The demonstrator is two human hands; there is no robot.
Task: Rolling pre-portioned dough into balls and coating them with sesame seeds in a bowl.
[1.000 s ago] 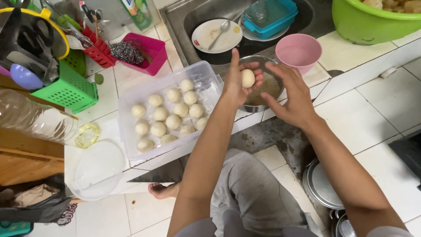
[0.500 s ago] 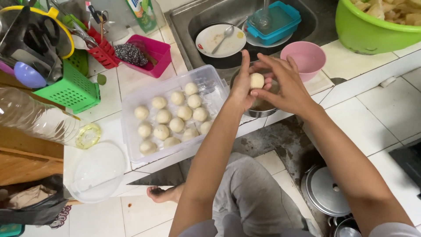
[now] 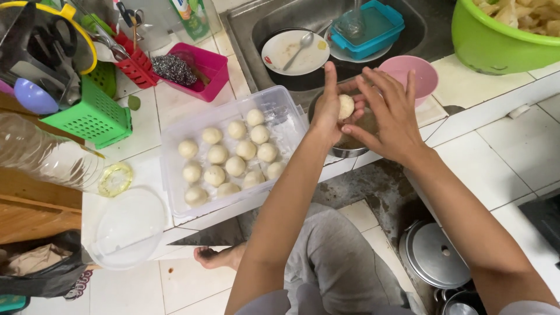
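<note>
A pale dough ball [image 3: 346, 107] rests in the palm of my left hand [image 3: 330, 111], held over a small metal bowl [image 3: 351, 146] at the counter's edge. My right hand [image 3: 389, 114] curves over the ball from the right, fingers spread and touching it. To the left stands a clear plastic tray [image 3: 286, 119] with several similar dough balls [image 3: 235, 153] laid in rows.
A sink [image 3: 256, 20] behind holds a white plate with a spoon [image 3: 295, 51] and a blue container [image 3: 370, 26]. A pink bowl [image 3: 412, 73], green tub [image 3: 496, 35], pink basket [image 3: 201, 73], green basket [image 3: 93, 114], clear lid [image 3: 125, 227] and plastic bottle [image 3: 46, 157] surround the tray.
Both hands have stayed over the metal bowl, turning the dough ball between them; the right hand's fingers have shifted closer over the ball.
</note>
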